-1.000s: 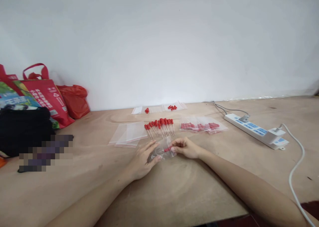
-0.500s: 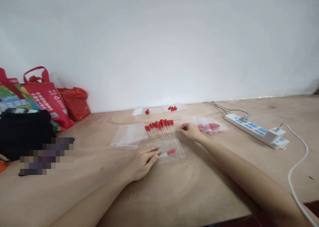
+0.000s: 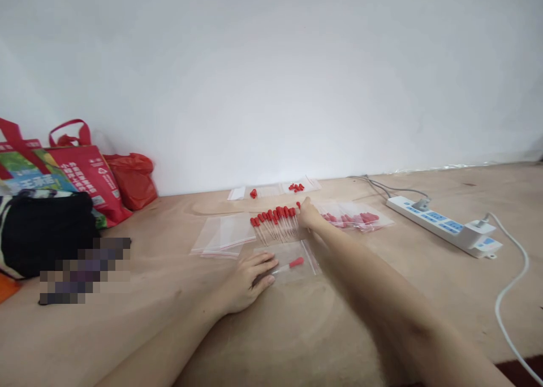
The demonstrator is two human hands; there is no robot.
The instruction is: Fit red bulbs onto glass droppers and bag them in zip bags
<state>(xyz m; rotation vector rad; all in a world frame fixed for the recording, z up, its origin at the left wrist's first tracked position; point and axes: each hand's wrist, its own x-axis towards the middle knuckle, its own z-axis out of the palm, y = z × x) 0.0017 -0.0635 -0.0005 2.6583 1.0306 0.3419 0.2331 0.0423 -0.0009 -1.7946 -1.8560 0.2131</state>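
My left hand [image 3: 250,279] lies flat with its fingers spread over the left end of a clear zip bag [image 3: 309,268] on the table. Inside that bag is a dropper with a red bulb [image 3: 296,262]; my fingers cover part of its stem. My right hand [image 3: 309,215] reaches to the right end of a row of red-bulbed droppers [image 3: 278,220]. Its fingers are closed around the rightmost dropper [image 3: 298,205], whose red bulb shows at the fingertips while the hand hides the stem.
Flat zip bags [image 3: 223,234] lie left of the row, and bags with red bulbs [image 3: 360,219] lie to its right. Loose red bulbs [image 3: 296,187] rest on bags by the wall. A power strip [image 3: 439,223] is at right; shopping bags [image 3: 91,177] stand at left.
My right hand has moved left and away from me, to the end of the row. The rightmost red bulb sits slightly higher. My left hand stays on the bag.
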